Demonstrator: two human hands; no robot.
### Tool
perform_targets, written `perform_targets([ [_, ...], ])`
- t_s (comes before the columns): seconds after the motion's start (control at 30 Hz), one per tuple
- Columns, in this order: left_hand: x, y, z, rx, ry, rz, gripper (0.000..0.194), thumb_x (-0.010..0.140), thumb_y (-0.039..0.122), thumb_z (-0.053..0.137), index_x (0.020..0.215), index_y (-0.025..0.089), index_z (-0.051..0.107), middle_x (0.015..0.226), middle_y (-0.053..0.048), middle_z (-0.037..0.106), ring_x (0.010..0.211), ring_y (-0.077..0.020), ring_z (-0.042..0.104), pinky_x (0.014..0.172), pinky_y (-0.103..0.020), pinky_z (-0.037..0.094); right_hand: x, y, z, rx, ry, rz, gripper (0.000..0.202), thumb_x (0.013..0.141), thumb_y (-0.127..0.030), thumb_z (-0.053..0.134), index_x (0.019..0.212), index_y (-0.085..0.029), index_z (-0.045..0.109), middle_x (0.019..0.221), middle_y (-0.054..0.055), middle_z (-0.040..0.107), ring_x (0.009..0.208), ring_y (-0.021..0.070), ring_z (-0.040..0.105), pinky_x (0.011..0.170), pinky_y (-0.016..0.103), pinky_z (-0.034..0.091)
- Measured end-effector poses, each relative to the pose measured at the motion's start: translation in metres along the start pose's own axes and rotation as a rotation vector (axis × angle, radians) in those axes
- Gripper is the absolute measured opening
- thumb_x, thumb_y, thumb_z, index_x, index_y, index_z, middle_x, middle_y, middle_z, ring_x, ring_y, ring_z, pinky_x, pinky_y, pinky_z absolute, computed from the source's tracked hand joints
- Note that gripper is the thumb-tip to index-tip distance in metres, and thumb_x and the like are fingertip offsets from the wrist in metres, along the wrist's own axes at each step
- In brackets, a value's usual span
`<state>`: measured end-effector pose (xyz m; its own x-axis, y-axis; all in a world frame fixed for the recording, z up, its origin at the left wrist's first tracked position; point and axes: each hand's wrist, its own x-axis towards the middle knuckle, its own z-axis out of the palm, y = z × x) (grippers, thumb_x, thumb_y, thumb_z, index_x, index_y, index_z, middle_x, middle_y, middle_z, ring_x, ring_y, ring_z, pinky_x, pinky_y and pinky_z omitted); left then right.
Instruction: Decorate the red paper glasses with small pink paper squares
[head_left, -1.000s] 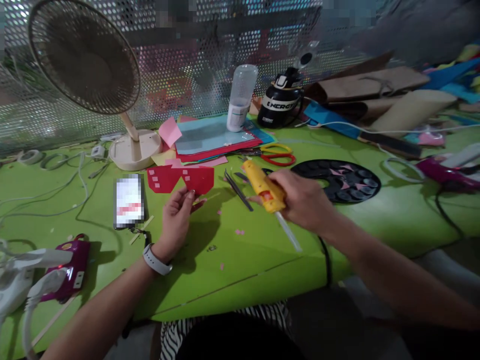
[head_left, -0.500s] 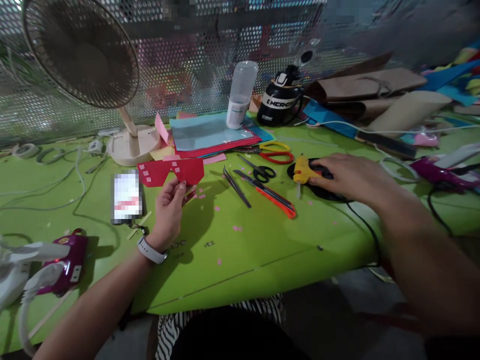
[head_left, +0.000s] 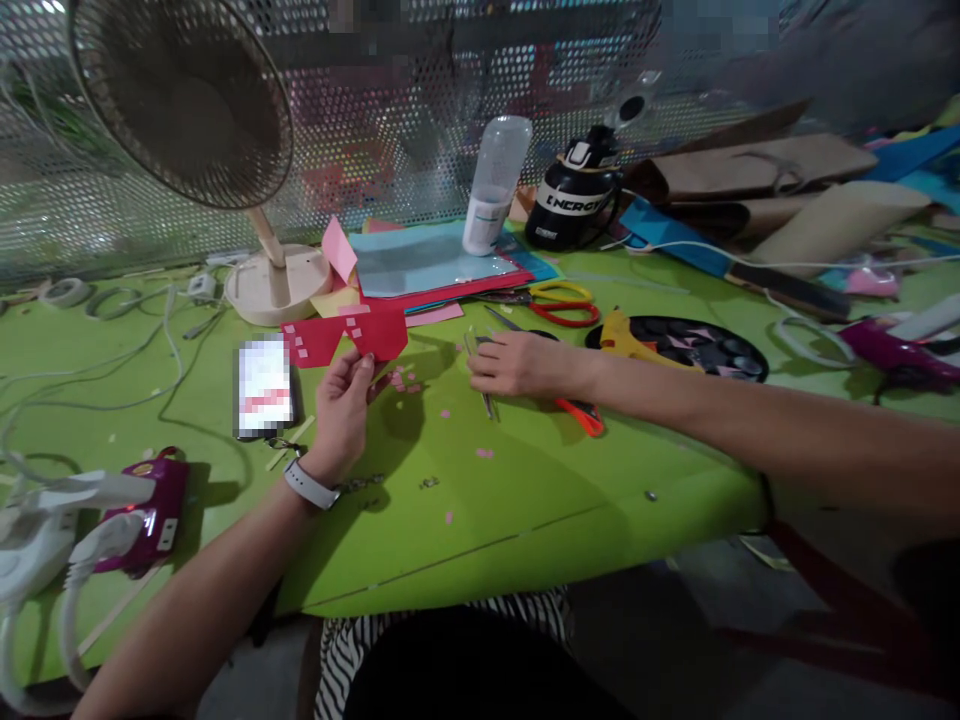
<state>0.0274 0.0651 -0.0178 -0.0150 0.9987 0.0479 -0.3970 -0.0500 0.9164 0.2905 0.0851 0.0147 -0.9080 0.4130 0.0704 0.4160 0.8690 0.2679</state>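
Note:
Between thumb and fingers, my left hand [head_left: 345, 405] pinches a red paper cutout [head_left: 384, 334] dotted with small pink squares. My right hand [head_left: 510, 365] is over the tweezers [head_left: 489, 406], its fingers curled around their upper part. Under and beside that hand lie black scissors [head_left: 504, 318], mostly hidden, and an orange cutter [head_left: 583, 417]. A yellow glue gun [head_left: 628, 337] rests on a black round tray [head_left: 739, 350] to the right. Loose pink bits [head_left: 405, 382] lie beside my left fingers.
Behind are a fan [head_left: 277, 285], stacked coloured paper [head_left: 420, 262], a clear bottle [head_left: 487, 220], a black jug [head_left: 570, 205] and yellow-red scissors [head_left: 566, 303]. A phone [head_left: 265, 388] lies left, near a purple power strip [head_left: 146, 515]. Another purple strip [head_left: 892, 355] is at right.
My right hand has left the glue gun, which now lies on the tray, and moved left to the tweezers. My left hand still holds the red cutout. The view has shifted slightly.

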Motion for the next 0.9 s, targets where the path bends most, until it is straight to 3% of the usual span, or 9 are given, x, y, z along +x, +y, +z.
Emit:
perform_targets([
  [0.07, 0.001, -0.001, -0.001, 0.0, 0.011, -0.009, 0.019, 0.078, 0.031, 0.078, 0.094, 0.022, 0.072, 0.104, -0.003, 0.074, 0.096, -0.0158, 0.07, 0.085, -0.03, 0.058, -0.003, 0.003, -0.005, 0.195, 0.139, 0.147, 0.023, 0.094, -0.012, 0.044, 0.086, -0.021, 0.064, 0.092, 0.008, 0.07, 0.079, 0.0195, 0.061, 0.067, 0.034, 0.043],
  [0.17, 0.002, -0.004, -0.002, -0.013, 0.025, -0.02, 0.021, 0.076, 0.032, 0.079, 0.094, 0.022, 0.072, 0.103, -0.002, 0.074, 0.095, -0.0157, 0.07, 0.085, -0.03, 0.058, 0.0, -0.004, -0.012, 0.567, 0.464, 0.518, 0.007, 0.089, -0.029, 0.058, 0.091, -0.023, 0.061, 0.09, 0.006, 0.07, 0.077, 0.0195, 0.064, 0.07, 0.035, 0.05],
  [0.27, 0.002, -0.006, -0.002, -0.018, 0.022, -0.024, 0.022, 0.075, 0.032, 0.079, 0.094, 0.023, 0.071, 0.1, -0.002, 0.075, 0.093, -0.016, 0.071, 0.085, -0.032, 0.058, 0.011, -0.018, -0.016, 0.994, 0.653, 0.76, 0.032, 0.081, -0.041, 0.07, 0.105, -0.024, 0.056, 0.081, 0.001, 0.068, 0.071, 0.0181, 0.066, 0.068, 0.035, 0.055],
  [0.37, 0.001, -0.006, -0.002, -0.007, 0.015, -0.012, 0.02, 0.077, 0.032, 0.078, 0.093, 0.022, 0.07, 0.102, -0.002, 0.075, 0.093, -0.0163, 0.071, 0.088, -0.034, 0.058, 0.019, -0.028, -0.014, 1.299, 0.6, 0.779, 0.057, 0.073, -0.04, 0.077, 0.121, -0.023, 0.053, 0.076, -0.001, 0.067, 0.068, 0.0177, 0.067, 0.065, 0.034, 0.056],
  [0.47, 0.0, -0.005, -0.001, 0.008, 0.013, -0.005, 0.019, 0.078, 0.031, 0.077, 0.094, 0.022, 0.07, 0.102, -0.002, 0.075, 0.093, -0.0163, 0.071, 0.089, -0.035, 0.057, 0.02, -0.032, -0.009, 1.354, 0.493, 0.808, 0.044, 0.073, -0.04, 0.077, 0.111, -0.02, 0.065, 0.079, 0.002, 0.07, 0.071, 0.0172, 0.065, 0.066, 0.033, 0.054],
  [0.6, 0.0, -0.004, -0.001, 0.0, 0.002, -0.02, 0.022, 0.077, 0.031, 0.077, 0.096, 0.022, 0.071, 0.1, -0.002, 0.075, 0.094, -0.0164, 0.071, 0.086, -0.033, 0.058, 0.014, -0.033, -0.009, 1.254, 0.431, 0.838, 0.03, 0.078, -0.047, 0.071, 0.092, -0.021, 0.075, 0.087, 0.005, 0.07, 0.074, 0.0164, 0.062, 0.066, 0.032, 0.051],
  [0.7, 0.0, -0.004, -0.001, 0.004, -0.001, -0.017, 0.022, 0.078, 0.031, 0.077, 0.097, 0.022, 0.071, 0.103, -0.003, 0.075, 0.094, -0.0169, 0.071, 0.087, -0.034, 0.058, 0.01, -0.035, -0.015, 0.928, 0.416, 0.827, 0.027, 0.081, -0.044, 0.068, 0.093, -0.023, 0.078, 0.094, 0.007, 0.067, 0.079, 0.0183, 0.06, 0.067, 0.032, 0.049],
  [0.8, -0.001, -0.005, -0.002, 0.015, 0.009, -0.015, 0.02, 0.079, 0.031, 0.076, 0.096, 0.022, 0.07, 0.104, -0.003, 0.075, 0.095, -0.0176, 0.071, 0.088, -0.034, 0.057, 0.006, -0.036, -0.023, 0.654, 0.361, 0.849, 0.026, 0.084, -0.042, 0.064, 0.093, -0.021, 0.078, 0.089, 0.007, 0.068, 0.071, 0.0178, 0.06, 0.063, 0.032, 0.046],
  [0.9, -0.001, -0.005, -0.002, 0.017, 0.011, -0.019, 0.021, 0.079, 0.031, 0.075, 0.097, 0.023, 0.07, 0.104, -0.003, 0.075, 0.095, -0.0174, 0.071, 0.088, -0.034, 0.057, 0.002, -0.035, -0.026, 0.827, 0.245, 0.867, 0.028, 0.088, -0.038, 0.056, 0.093, -0.018, 0.075, 0.081, 0.006, 0.071, 0.058, 0.0153, 0.061, 0.059, 0.031, 0.048],
])
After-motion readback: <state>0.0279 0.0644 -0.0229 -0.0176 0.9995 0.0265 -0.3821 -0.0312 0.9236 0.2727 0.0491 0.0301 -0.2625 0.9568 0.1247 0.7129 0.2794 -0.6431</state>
